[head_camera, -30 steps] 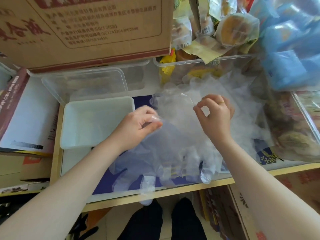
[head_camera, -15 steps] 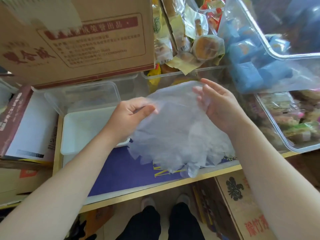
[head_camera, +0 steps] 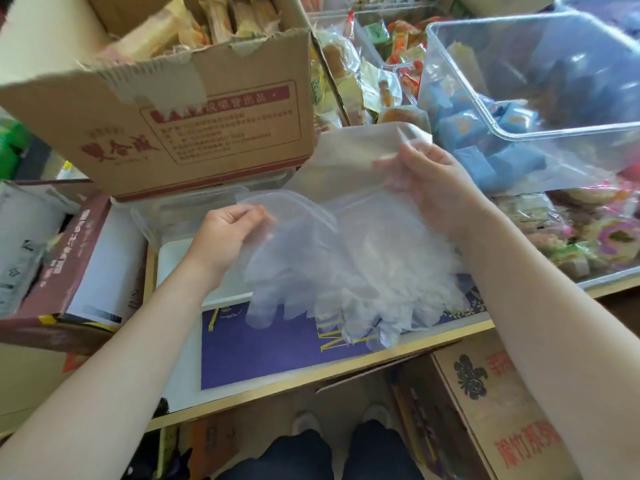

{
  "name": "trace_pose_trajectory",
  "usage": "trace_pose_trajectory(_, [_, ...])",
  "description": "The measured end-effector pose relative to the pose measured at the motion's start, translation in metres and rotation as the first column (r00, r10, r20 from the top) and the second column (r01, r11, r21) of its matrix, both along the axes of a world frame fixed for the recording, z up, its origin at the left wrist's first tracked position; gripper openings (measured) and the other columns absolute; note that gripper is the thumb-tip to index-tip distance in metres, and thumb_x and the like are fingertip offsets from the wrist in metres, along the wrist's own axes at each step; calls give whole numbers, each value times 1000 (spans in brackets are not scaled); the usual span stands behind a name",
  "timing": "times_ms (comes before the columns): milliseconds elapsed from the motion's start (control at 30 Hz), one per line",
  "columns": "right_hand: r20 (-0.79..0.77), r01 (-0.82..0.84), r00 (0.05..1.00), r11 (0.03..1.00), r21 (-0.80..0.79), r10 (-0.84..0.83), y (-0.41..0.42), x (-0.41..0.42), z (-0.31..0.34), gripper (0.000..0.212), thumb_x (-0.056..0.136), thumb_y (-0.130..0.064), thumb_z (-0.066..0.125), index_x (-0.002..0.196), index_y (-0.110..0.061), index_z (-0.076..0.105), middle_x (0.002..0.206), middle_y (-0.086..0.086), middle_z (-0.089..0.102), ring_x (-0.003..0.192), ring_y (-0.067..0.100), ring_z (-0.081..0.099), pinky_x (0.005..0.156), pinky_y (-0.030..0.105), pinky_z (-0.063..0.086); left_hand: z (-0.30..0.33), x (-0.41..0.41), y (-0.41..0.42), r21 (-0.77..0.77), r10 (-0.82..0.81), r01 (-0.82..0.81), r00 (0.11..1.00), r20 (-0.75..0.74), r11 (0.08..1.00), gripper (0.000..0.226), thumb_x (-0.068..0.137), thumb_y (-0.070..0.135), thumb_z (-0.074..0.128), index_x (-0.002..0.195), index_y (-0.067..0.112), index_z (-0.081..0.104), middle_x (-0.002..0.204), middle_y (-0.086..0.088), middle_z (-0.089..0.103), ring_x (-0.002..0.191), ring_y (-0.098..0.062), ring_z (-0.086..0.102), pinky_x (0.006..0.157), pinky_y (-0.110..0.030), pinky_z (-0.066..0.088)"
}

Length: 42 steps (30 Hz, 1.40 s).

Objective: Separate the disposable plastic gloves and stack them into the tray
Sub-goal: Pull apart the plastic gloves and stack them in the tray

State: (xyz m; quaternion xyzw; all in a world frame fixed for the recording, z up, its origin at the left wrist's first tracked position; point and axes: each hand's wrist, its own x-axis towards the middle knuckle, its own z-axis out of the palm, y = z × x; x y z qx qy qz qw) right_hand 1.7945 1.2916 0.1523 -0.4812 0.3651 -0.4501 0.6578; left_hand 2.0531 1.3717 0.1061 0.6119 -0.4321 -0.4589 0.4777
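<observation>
Peeling one glove off the bunch, early stage by my read. Left hand (head_camera: 225,237) pinches the cuff of a single glove (head_camera: 277,265), which hangs separated at 9 o'clock of the main bunch of gloves (head_camera: 388,271). Right hand (head_camera: 440,188) grips the bunch's cuff end, fingers curled round the film, held up over the blue mat (head_camera: 277,348). White tray (head_camera: 207,289) sits at 9 o'clock of the gloves, under the left wrist; the visible part shows no stacked gloves, though the rest is hidden by the arm. Left to do: drop this one in, then repeat for nearly the whole bunch. Film clings, so doubles are likely.
</observation>
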Motion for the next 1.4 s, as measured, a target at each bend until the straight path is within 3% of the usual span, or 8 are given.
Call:
trace_pose_trajectory(200, [-12, 111, 994, 994, 13, -111, 13, -10, 4, 12, 97, -9, 43, 99, -14, 54, 73, -7, 72, 64, 3, 65, 61, 20, 49, -17, 11, -7, 176, 127, -145, 986, 107, 974, 21, 94, 18, 55, 74, 17, 63, 57, 10, 65, 54, -3, 59, 55, -14, 46])
trace_pose_trajectory(400, [238, -234, 948, 969, 79, 209, 38, -7, 14, 26, 87, -5, 42, 98, -13, 64, 74, 0, 70, 62, 7, 65, 58, 18, 53, -9, -2, -19, 253, 203, -192, 979, -20, 948, 15, 93, 24, 57, 94, 11, 64, 77, 3, 61, 70, -11, 56, 65, -23, 44])
trace_pose_trajectory(600, [-95, 30, 995, 996, 85, -22, 48, 20, -20, 13, 86, -16, 64, 74, -13, 62, 64, -5, 62, 55, 8, 50, 57, 20, 42, 18, -24, -9, 279, -40, 114, 965, -259, 953, 18, 93, 26, 57, 93, 12, 67, 79, -2, 70, 73, -17, 66, 67, -27, 53])
trace_pose_trajectory(800, [-77, 142, 988, 985, 94, -135, 54, 33, -44, 24, 65, -34, 79, 82, -21, 69, 132, -2, 49, 126, 18, 44, 105, 43, 34, 23, -35, 1, 314, -61, 273, 834, -549, 909, 30, 96, 26, 48, 84, 10, 70, 74, -1, 72, 60, -9, 68, 52, -17, 53])
trace_pose_trajectory(967, [-43, -62, 997, 997, 52, 64, 52, 35, -40, 43, 57, -42, 85, 81, -14, 64, 85, 5, 60, 84, 21, 55, 84, 33, 42, 22, -34, 3, 298, -39, 278, 787, -616, 913, 36, 85, 32, 58, 112, 9, 69, 107, -8, 69, 91, -16, 67, 77, -23, 54])
trace_pose_trajectory(1067, [-91, -90, 992, 995, -52, 85, 55, 36, -40, 22, 60, -35, 83, 70, -23, 68, 76, -2, 59, 73, 13, 53, 71, 21, 43, 23, -30, 3, 329, 35, 235, 765, -643, 914, 30, 93, 32, 50, 97, 8, 67, 81, -5, 72, 70, -14, 70, 63, -22, 56])
trace_pose_trajectory(1267, [-317, -353, 909, 906, -233, 272, 69, 31, -36, 20, 70, -15, 76, 67, -35, 71, 134, -11, 49, 137, 12, 34, 96, 28, 44, 21, -20, 3, 392, 152, 148, 756, -637, 908, 36, 92, 40, 52, 93, 9, 71, 79, -6, 71, 66, -18, 70, 64, -28, 58])
trace_pose_trajectory(1400, [-433, -144, 901, 943, -300, 0, 68, 42, -37, 31, 76, -2, 73, 70, -32, 68, 119, -4, 56, 108, 6, 54, 82, 26, 47, 24, -23, 8, 351, 106, 134, 802, -587, 927, 30, 94, 35, 51, 91, 11, 70, 74, -3, 72, 64, -15, 69, 56, -23, 55])
